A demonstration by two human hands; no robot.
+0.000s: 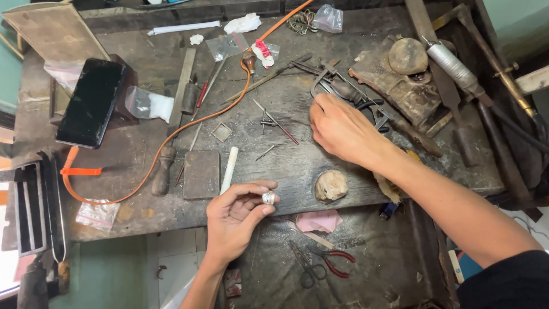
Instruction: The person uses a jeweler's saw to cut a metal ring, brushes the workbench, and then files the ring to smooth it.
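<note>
At a worn, scarred table (354,166), the left hand (237,217) pinches a small silvery ring (268,198) between thumb and fingertips, lifted just off the front edge where the eye can check it. Farther back, the right hand (343,130) lies fingers-down and holding nothing that shows, reaching among thin metal rods (280,125) beside a saw frame (337,86). Within easy reach lie a white stick (229,169), a square metal block (201,174), an orange hose (189,123) and, on the lower shelf, red-handled pliers (334,262).

Phone (91,102) left on bench (297,166); pliers (334,262) below front edge; round block (331,185) right of white stick (229,169).
</note>
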